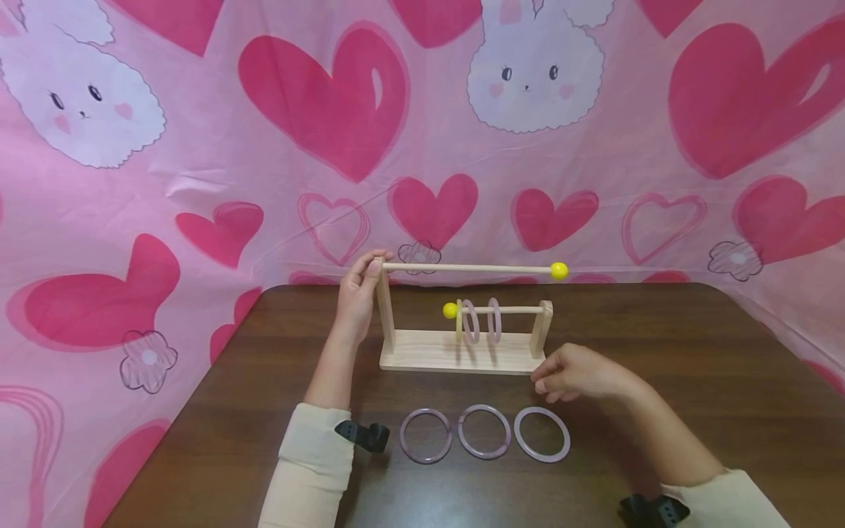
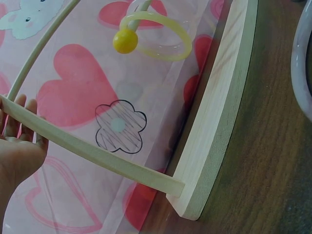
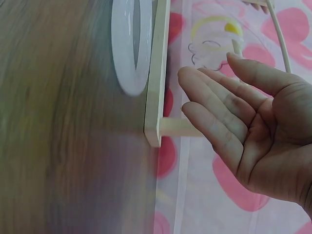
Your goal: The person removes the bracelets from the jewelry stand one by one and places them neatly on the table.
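Observation:
A wooden ring stand point(image 1: 422, 354) has a tall left post carrying a long rod and a short right post carrying a lower rod. Each rod ends in a yellow ball. My left hand point(image 1: 357, 297) grips the top of the tall post, its fingers behind the wood in the left wrist view. On the lower rod hang a yellow ring point(image 2: 183, 41) and two pale purple rings, one of them a lilac ring point(image 1: 499, 323) nearer the short post. My right hand point(image 1: 577, 372) hovers by the base's front right corner, fingers loosely bent and palm bare in the right wrist view.
Three pale purple rings lie in a row before the stand: a left ring point(image 1: 426, 411), a middle ring point(image 1: 484, 407) and a right ring point(image 1: 565, 444). The brown table point(image 1: 238, 440) ends at a pink heart-and-bunny cloth point(image 1: 422, 147) behind.

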### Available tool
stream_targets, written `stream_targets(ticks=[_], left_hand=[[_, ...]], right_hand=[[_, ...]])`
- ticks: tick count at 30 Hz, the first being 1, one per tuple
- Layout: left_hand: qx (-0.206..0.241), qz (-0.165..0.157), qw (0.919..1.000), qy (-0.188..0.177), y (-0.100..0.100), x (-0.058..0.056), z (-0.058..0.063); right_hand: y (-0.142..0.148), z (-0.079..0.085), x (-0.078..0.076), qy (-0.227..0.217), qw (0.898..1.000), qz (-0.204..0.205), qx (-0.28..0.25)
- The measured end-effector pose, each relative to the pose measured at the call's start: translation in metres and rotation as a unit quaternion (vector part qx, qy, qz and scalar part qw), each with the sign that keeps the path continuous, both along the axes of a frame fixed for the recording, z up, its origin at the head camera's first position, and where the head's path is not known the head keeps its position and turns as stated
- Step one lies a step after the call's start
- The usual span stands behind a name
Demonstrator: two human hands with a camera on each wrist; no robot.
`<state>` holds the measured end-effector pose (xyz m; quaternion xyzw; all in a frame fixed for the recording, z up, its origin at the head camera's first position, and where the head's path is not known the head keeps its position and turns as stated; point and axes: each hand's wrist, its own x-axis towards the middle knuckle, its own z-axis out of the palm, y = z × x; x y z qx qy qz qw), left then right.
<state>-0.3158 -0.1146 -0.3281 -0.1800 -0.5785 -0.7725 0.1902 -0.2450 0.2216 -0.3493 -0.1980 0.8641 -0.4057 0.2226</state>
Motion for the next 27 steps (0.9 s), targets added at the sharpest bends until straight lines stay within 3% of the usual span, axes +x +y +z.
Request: stream_targets(ticks=[12,22,27], left_hand=[[0.002,0.003,1.0000,0.005,0.000,0.000,0.000],[-0.002,0.002,1.0000,0.004,0.001,-0.001,-0.001],[-0.005,0.004,1.0000,0.001,0.000,-0.001,-0.001]], right_hand=[[-0.028,-0.002,-0.008,0.044,0.998,0.009,-0.045],[-0.061,0.000,-0.013,0.159,0.985,0.025,-0.058],[-0.076,0.001,-0.014,0.198,0.979,-0.006,-0.044]])
